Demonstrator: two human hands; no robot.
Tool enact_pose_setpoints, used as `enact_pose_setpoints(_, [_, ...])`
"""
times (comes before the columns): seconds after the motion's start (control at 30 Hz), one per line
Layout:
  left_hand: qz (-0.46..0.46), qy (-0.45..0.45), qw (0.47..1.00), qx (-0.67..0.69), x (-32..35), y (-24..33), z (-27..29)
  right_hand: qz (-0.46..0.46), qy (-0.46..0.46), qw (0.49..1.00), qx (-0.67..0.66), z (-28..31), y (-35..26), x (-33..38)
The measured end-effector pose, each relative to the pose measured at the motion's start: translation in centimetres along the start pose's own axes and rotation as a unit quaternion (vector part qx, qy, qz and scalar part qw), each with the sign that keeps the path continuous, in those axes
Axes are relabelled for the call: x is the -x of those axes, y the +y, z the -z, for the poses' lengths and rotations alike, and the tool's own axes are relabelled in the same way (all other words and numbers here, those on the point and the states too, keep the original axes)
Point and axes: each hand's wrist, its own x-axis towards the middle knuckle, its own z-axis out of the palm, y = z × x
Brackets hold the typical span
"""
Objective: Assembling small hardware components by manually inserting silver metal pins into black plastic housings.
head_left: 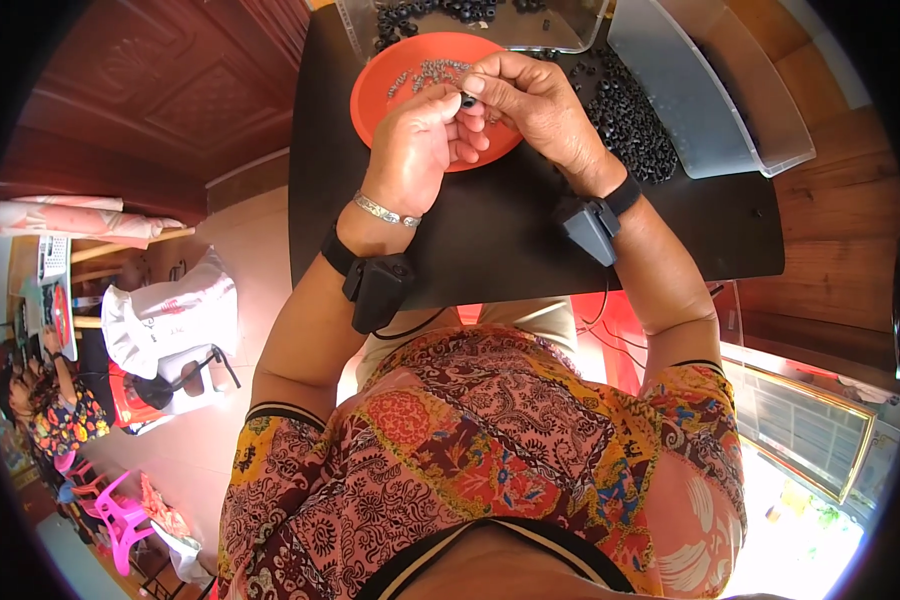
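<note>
Both hands meet over the orange plate (pixel 390 85). The left hand (pixel 415 150) and right hand (pixel 530 100) pinch one small black ring (pixel 467 99), mostly hidden by the fingers (pixel 475 85).

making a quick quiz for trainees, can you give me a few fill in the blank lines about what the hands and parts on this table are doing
1. Both hands meet over a round plate coloured ____.
2. The right hand and left hand pinch one small black ____ between their fingers.
3. The loose pile of black rings lies on the ____ side of the plate.
4. The silver bracelet sits on the ____ wrist.

Missing words: orange; ring; right; left
</note>
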Motion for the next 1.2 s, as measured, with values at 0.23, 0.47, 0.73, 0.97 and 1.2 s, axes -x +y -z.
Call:
enact_pose_setpoints(0.23, [-0.002, -0.006, 1.0, 0.029, 0.5, 0.4, -0.7, -0.001, -0.01, 1.0, -0.001, -0.1, -1.5, 0.4])
enact_pose_setpoints(0.47, [-0.024, -0.019, 0.995, -0.099, 0.7, 0.8, -1.4, -0.035, -0.014, 0.999, 0.01, 0.4, -2.4, 0.5])
enact_pose_setpoints(0.73, [0.008, -0.036, 0.998, 0.044, -0.3, 0.9, 0.9, 0.106, 0.156, 0.912, 0.364, 4.5, -4.5, -0.6])
enact_pose_setpoints(0.97, [0.002, -0.021, 0.999, 0.037, -0.5, 1.0, 0.5, -0.094, -0.023, 0.864, 0.494, 7.9, -4.6, 0.4])
enact_pose_setpoints(1.2, [0.01, -0.008, 0.999, 0.034, -0.3, 1.0, 0.5, -0.115, -0.091, 0.84, 0.522, 6.9, -2.8, 0.4])
